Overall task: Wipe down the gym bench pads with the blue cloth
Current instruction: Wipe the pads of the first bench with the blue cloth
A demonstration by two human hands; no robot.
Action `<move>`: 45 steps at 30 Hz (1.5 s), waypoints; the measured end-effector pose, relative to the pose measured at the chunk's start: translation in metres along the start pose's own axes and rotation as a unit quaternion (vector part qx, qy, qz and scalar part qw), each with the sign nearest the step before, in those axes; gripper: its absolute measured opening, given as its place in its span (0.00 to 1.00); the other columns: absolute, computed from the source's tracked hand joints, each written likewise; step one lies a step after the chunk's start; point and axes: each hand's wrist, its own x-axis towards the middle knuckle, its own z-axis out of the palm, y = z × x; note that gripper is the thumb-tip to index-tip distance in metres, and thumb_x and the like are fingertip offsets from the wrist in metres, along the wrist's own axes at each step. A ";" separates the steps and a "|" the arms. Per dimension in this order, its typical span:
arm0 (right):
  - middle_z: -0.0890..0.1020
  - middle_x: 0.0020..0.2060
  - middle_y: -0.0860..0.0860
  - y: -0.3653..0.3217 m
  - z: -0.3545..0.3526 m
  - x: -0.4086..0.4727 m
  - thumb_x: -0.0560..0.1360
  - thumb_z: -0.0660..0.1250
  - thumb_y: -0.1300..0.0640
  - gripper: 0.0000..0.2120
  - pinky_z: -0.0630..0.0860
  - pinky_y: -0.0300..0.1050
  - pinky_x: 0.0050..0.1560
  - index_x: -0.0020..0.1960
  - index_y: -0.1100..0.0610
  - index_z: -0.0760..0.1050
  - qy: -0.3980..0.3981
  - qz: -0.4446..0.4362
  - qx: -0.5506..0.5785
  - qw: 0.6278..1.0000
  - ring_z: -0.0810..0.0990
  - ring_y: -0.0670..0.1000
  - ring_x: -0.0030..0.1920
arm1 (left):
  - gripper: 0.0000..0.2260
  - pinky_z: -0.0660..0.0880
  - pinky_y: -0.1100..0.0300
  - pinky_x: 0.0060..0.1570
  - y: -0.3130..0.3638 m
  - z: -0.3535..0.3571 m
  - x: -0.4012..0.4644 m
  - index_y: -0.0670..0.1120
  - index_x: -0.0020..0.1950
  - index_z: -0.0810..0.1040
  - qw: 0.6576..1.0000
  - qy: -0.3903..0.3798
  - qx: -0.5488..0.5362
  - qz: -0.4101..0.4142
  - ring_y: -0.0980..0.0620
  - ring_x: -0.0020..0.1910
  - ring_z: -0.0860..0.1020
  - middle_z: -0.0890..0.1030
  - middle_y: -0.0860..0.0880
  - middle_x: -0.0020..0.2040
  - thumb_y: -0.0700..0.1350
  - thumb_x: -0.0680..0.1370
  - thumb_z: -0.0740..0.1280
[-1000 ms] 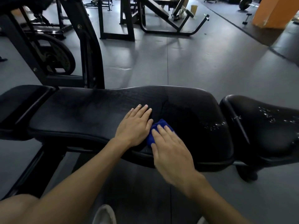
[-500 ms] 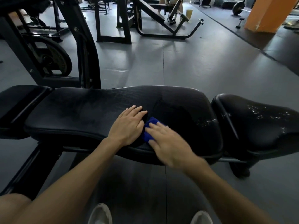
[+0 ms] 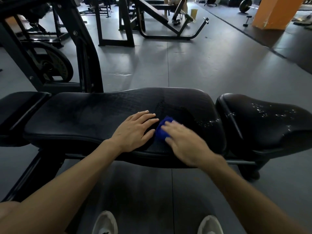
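Nearest the camera: two pale sneaker toes, left shoe (image 3: 105,222) and right shoe (image 3: 210,224), on the dark grey rubber floor (image 3: 194,70).

Two bare forearms reach up from the bottom edge to the bench.

My left hand (image 3: 135,130) lies flat, palm down, on the long black vinyl back pad (image 3: 87,115); fingers straight and slightly spread, gripping nothing.

My right hand (image 3: 184,141) sits just to its right and is motion-blurred. Fingers look extended over the bunched blue cloth (image 3: 163,128), pressing it onto the pad rather than curling round it; blur stops me being sure of the thumb.

The cloth sits on the near-centre of the back pad, between the two hands, touching the right fingers and just beside the left fingertips.

Pads in view, three: the back pad in the middle, a black vinyl seat pad (image 3: 263,122) to the right, and a smaller black pad (image 3: 22,105) at left.

Pale droplets or specks (image 3: 209,123) sit on the right end of the back pad, and more on the seat pad. A darker smear marks the back pad past the cloth.

Behind the bench: a black steel machine frame (image 3: 84,53) with one round weight plate (image 3: 54,65) at left.

Further out: one black incline bench frame (image 3: 168,22), one small yellow container (image 3: 194,13) on the floor, one orange pillar (image 3: 276,12), and one barbell plate (image 3: 245,5) at far right.
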 end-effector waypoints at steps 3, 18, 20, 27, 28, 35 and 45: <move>0.57 0.81 0.50 0.026 -0.016 0.038 0.85 0.55 0.49 0.26 0.49 0.49 0.80 0.81 0.53 0.57 0.005 0.077 -0.007 0.997 0.52 0.50 0.81 | 0.31 0.55 0.54 0.78 -0.001 0.000 0.001 0.55 0.80 0.64 1.000 -0.013 -0.011 -0.005 0.54 0.81 0.56 0.64 0.56 0.80 0.64 0.81 0.46; 0.77 0.51 0.47 -0.023 -0.019 -0.028 0.75 0.72 0.59 0.19 0.75 0.51 0.59 0.62 0.47 0.71 0.111 0.059 0.133 0.983 0.76 0.48 0.52 | 0.27 0.57 0.54 0.77 -0.006 0.001 0.003 0.56 0.78 0.68 0.997 0.007 -0.069 -0.017 0.58 0.80 0.57 0.65 0.58 0.79 0.63 0.81 0.51; 0.75 0.46 0.48 -0.021 -0.028 -0.006 0.74 0.73 0.61 0.17 0.77 0.54 0.52 0.56 0.49 0.68 0.150 0.072 0.138 0.976 0.75 0.50 0.45 | 0.22 0.58 0.56 0.76 -0.007 0.001 0.005 0.53 0.76 0.71 0.996 0.020 -0.086 -0.019 0.57 0.79 0.60 0.68 0.56 0.78 0.58 0.84 0.57; 0.61 0.77 0.61 -0.030 -0.027 0.065 0.80 0.61 0.38 0.30 0.62 0.52 0.74 0.73 0.57 0.66 0.004 0.125 0.052 0.991 0.61 0.60 0.75 | 0.16 0.65 0.55 0.74 -0.035 -0.007 0.023 0.45 0.71 0.75 0.982 0.085 -0.133 -0.102 0.51 0.75 0.65 0.72 0.49 0.73 0.45 0.83 0.63; 0.55 0.79 0.60 -0.033 -0.019 0.063 0.82 0.57 0.39 0.30 0.58 0.51 0.75 0.77 0.56 0.63 -0.018 0.112 0.031 0.993 0.57 0.59 0.76 | 0.16 0.65 0.56 0.73 -0.041 -0.009 0.028 0.45 0.71 0.76 0.979 0.091 -0.138 -0.115 0.51 0.74 0.66 0.72 0.49 0.73 0.43 0.83 0.63; 0.69 0.75 0.54 -0.047 0.012 0.076 0.80 0.65 0.52 0.24 0.67 0.52 0.73 0.76 0.50 0.68 0.091 -0.006 0.014 0.996 0.65 0.56 0.74 | 0.15 0.67 0.58 0.69 -0.065 -0.007 0.069 0.45 0.70 0.76 0.975 0.090 -0.157 -0.131 0.52 0.72 0.68 0.72 0.51 0.71 0.42 0.83 0.62; 0.60 0.80 0.54 0.050 -0.018 0.100 0.82 0.60 0.63 0.28 0.56 0.44 0.77 0.80 0.50 0.60 0.073 0.135 0.016 0.988 0.57 0.53 0.80 | 0.22 0.56 0.52 0.79 -0.084 0.017 0.117 0.48 0.79 0.67 0.987 0.040 -0.071 -0.139 0.48 0.79 0.60 0.66 0.49 0.79 0.52 0.85 0.56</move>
